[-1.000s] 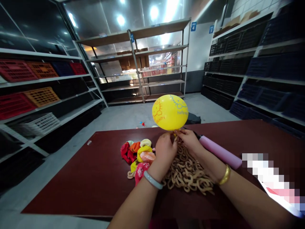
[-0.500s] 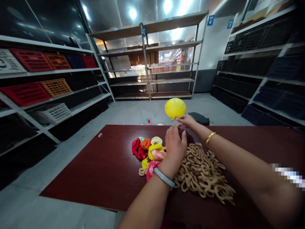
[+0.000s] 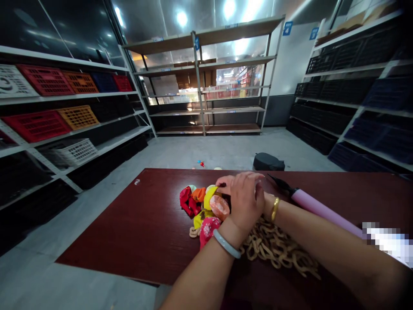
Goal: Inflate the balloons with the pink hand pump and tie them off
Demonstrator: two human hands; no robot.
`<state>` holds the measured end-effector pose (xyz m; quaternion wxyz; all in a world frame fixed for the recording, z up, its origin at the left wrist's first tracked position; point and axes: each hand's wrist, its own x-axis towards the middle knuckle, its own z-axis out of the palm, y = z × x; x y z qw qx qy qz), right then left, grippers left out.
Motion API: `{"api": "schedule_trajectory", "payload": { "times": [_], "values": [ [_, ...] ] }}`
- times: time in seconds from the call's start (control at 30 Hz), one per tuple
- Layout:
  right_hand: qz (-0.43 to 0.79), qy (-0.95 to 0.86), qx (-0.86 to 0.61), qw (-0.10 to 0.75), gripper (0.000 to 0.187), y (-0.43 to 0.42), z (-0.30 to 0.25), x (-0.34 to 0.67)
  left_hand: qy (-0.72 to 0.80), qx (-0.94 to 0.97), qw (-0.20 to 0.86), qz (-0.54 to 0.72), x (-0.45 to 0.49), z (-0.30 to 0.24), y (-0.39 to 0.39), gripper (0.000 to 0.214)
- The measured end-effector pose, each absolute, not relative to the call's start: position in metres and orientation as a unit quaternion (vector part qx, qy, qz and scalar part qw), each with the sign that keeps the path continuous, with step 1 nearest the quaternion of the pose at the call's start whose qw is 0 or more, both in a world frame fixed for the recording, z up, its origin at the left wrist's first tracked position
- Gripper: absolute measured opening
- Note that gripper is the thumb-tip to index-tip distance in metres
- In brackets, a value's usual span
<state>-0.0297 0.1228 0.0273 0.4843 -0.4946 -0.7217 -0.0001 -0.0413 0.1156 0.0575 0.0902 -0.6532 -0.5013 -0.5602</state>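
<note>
We find the left hand (image 3: 245,201) overlapping the right hand (image 3: 226,181), whose fingertips are at the coloured pieces (image 3: 193,207) on the table (image 3: 129,228), left of the tan loops (image 3: 280,246), both heaps presumably placed for easy reach, though we cannot tell whether either hand's fingers grip anything.

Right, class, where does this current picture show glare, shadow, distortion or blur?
Head view: bright spots glare on the metal wall; black crates at right sink into shadow; shelving at left slants and stretches, apparently from wide-angle distortion; in the same view, the left hand looks fairly sharp.
</note>
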Motion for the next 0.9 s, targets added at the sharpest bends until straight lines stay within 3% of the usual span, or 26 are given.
{"api": "schedule_trajectory", "payload": {
  "times": [0.13,0.23,0.33,0.43,0.53,0.6,0.7,0.8,0.9],
  "values": [
    [0.233,-0.712,-0.443,0.492,0.029,0.148,0.040,-0.018,-0.482,-0.677,0.078,-0.550,-0.039,0.059,0.111,0.025],
    [0.530,-0.733,-0.296,0.309,0.008,0.196,0.059,-0.006,-0.486,-0.674,0.090,-0.549,-0.039,0.056,0.109,0.023],
    [0.573,-0.725,-0.259,0.282,0.023,0.233,0.081,0.008,-0.495,-0.618,0.137,-0.596,-0.042,0.053,0.112,0.026],
    [0.571,-0.720,-0.257,0.299,0.029,0.243,0.096,0.027,-0.529,-0.520,0.134,-0.657,-0.048,0.048,0.123,0.052],
    [0.606,-0.694,-0.244,0.303,0.025,0.239,0.105,0.049,-0.546,-0.467,-0.030,-0.695,-0.051,0.041,0.139,0.084],
    [0.653,-0.653,-0.236,0.301,0.022,0.235,0.110,0.060,-0.497,-0.450,-0.213,-0.711,-0.049,0.037,0.148,0.087],
    [0.718,-0.584,-0.237,0.295,0.018,0.233,0.115,0.071,-0.376,-0.410,-0.426,-0.714,-0.045,0.033,0.156,0.065],
    [0.758,-0.527,-0.248,0.294,0.013,0.232,0.116,0.077,-0.349,-0.364,-0.511,-0.696,-0.042,0.034,0.152,0.041],
    [0.768,-0.505,-0.257,0.298,0.007,0.230,0.113,0.082,-0.350,-0.332,-0.585,-0.652,-0.041,0.039,0.142,0.035]
  ]
}}
